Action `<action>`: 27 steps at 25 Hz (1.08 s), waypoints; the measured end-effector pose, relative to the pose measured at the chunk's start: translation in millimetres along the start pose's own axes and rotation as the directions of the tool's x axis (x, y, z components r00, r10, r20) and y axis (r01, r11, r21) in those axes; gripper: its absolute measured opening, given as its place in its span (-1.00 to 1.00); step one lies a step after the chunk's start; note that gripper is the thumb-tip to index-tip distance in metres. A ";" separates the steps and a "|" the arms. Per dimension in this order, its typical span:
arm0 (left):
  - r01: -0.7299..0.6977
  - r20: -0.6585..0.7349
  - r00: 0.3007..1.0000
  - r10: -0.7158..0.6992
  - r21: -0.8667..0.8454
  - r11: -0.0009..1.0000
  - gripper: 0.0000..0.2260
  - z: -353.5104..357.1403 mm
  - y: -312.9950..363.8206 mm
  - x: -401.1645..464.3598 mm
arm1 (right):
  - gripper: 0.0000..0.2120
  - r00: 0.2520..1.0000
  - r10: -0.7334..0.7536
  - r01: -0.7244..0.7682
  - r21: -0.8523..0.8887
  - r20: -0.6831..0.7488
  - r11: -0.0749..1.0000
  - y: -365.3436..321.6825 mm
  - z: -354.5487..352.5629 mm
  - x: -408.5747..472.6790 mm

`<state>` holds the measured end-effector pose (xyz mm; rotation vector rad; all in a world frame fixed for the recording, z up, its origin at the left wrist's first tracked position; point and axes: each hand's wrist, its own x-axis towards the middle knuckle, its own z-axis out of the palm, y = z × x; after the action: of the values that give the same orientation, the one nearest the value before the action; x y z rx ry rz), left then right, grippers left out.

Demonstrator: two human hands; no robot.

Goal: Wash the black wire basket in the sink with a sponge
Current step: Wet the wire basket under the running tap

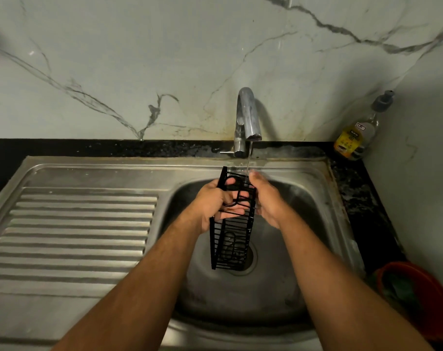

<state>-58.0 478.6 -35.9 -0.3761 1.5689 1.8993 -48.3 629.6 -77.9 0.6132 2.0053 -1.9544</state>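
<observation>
Both forearms reached toward twelve o'clock; left hand (pixel 212 201) gripped the black wire rectangular basket (pixel 231 234) above the steel sink (pixel 291 249); right hand (pixel 267 198) held its three-o'clock side; long axis ran twelve-to-six.

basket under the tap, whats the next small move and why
Probably tilt the basket so its lower half passes under the stream. The thin stream lands only near the top edge, by the right hand, while the lower end hangs over the drain. The left hand grips the upper wires, so it can turn the basket. No sponge is in either hand.
</observation>
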 end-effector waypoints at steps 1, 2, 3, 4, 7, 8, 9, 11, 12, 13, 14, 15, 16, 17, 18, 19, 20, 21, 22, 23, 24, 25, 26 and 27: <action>-0.009 -0.012 1.000 0.008 -0.040 0.999 -0.66 1.3 1.3 2.7 | -0.56 0.999 -0.028 0.024 0.140 0.033 0.990 9.3 -2.5 -10.6; -0.020 -0.029 0.999 0.018 -0.083 0.996 -0.72 4.0 2.4 6.2 | -0.62 0.995 -0.086 0.072 0.213 0.057 0.974 16.4 -4.4 -20.2; -0.030 -0.049 0.999 0.024 -0.117 0.993 -0.77 7.1 3.3 10.9 | -0.66 0.988 -0.139 0.121 0.239 0.061 0.963 20.3 -3.9 -29.1; -0.041 -0.071 0.997 0.031 -0.135 0.990 -0.80 9.8 4.1 17.2 | -0.64 0.979 -0.194 0.174 0.231 0.065 0.957 19.3 -0.8 -38.3; -0.049 -0.121 0.992 0.033 -0.132 0.990 -0.72 20.5 10.3 30.0 | -0.31 0.945 -0.310 0.320 -0.088 0.105 0.943 26.3 1.0 -44.9; -0.046 -0.127 0.992 0.027 -0.148 0.988 -0.69 24.3 12.3 32.9 | -0.27 0.946 -0.315 0.323 -0.189 0.073 0.927 26.0 0.7 -42.7; -0.038 -0.137 0.990 0.016 -0.161 0.986 -0.68 28.2 15.5 33.5 | -0.26 0.950 -0.312 0.310 -0.259 0.037 0.915 24.1 -0.4 -39.6; -0.015 -0.138 0.990 -0.012 -0.195 0.981 -0.70 32.5 19.9 32.9 | -0.27 0.949 -0.316 0.304 -0.305 0.011 0.902 21.6 -4.3 -36.3; 0.001 -0.125 0.992 -0.028 -0.216 0.976 -0.70 33.1 21.1 31.8 | -0.29 0.945 -0.327 0.313 -0.315 0.010 0.896 22.9 -6.6 -36.0; 0.024 -0.109 0.993 -0.050 -0.227 0.974 -0.71 33.5 23.2 29.5 | -0.31 0.941 -0.338 0.318 -0.316 -0.007 0.894 25.5 -7.1 -36.3; 0.049 -0.080 0.994 -0.069 -0.235 0.971 -0.72 32.7 25.1 28.5 | -0.33 0.938 -0.344 0.317 -0.304 -0.039 0.899 27.8 -6.1 -37.6; 0.072 -0.049 0.995 -0.085 -0.221 0.973 -0.70 32.2 27.5 27.8 | -0.35 0.938 -0.337 0.302 -0.282 -0.085 0.911 28.6 -3.7 -39.8; 0.088 -0.017 0.996 -0.093 -0.193 0.977 -0.66 31.9 29.6 28.9 | -0.39 0.938 -0.321 0.281 -0.256 -0.132 0.925 26.8 -1.1 -42.4; 0.093 -0.006 0.995 -0.095 -0.153 0.984 -0.61 32.3 32.8 28.2 | -0.45 0.937 -0.302 0.258 -0.237 -0.175 0.937 23.4 0.7 -43.9; 0.091 0.012 0.996 -0.090 -0.129 0.987 -0.58 33.1 35.5 27.5 | -0.50 0.934 -0.290 0.241 -0.232 -0.209 0.942 19.5 1.2 -43.7; 0.090 0.018 0.996 -0.089 -0.107 0.990 -0.57 33.3 38.0 26.5 | -0.51 0.933 -0.278 0.223 -0.236 -0.230 0.946 15.0 0.7 -43.5; 0.082 0.017 0.997 -0.080 -0.095 0.992 -0.58 31.3 39.5 26.3 | -0.50 0.934 -0.266 0.206 -0.247 -0.240 0.947 11.3 0.7 -41.8; 0.068 0.001 0.998 -0.068 -0.082 0.994 -0.60 28.0 41.1 25.3 | -0.47 0.935 -0.260 0.197 -0.255 -0.241 0.947 7.3 0.8 -40.3; 0.043 -0.009 0.999 -0.044 -0.080 0.996 -0.63 24.7 42.7 23.8 | -0.43 0.936 -0.257 0.190 -0.273 -0.239 0.943 4.0 1.3 -37.5; 0.029 -0.025 0.999 -0.031 -0.074 0.997 -0.65 21.6 44.0 22.0 | -0.37 0.939 -0.252 0.177 -0.301 -0.234 0.937 1.9 2.3 -34.3; 0.011 -0.040 0.999 -0.015 -0.084 0.996 -0.66 17.7 44.2 21.7 | -0.31 0.943 -0.240 0.156 -0.330 -0.230 0.931 -1.7 3.4 -32.4; -0.006 -0.056 0.998 0.001 -0.090 0.996 -0.66 16.2 45.3 19.0 | -0.26 0.949 -0.220 0.130 -0.355 -0.226 0.926 -6.3 5.0 -31.0; -0.019 -0.072 0.997 0.012 -0.096 0.995 -0.65 14.0 44.5 21.5 | -0.23 0.954 -0.201 0.106 -0.375 -0.222 0.921 -11.0 6.1 -29.9; -0.029 -0.096 0.995 0.023 -0.062 0.998 -0.64 13.0 44.2 20.8 | -0.18 0.958 -0.187 0.089 -0.393 -0.219 0.915 -14.4 6.3 -28.5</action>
<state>-99.4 493.3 -10.8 -0.4825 1.5845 1.9802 -30.9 620.3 -52.0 0.6620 2.5626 -1.5469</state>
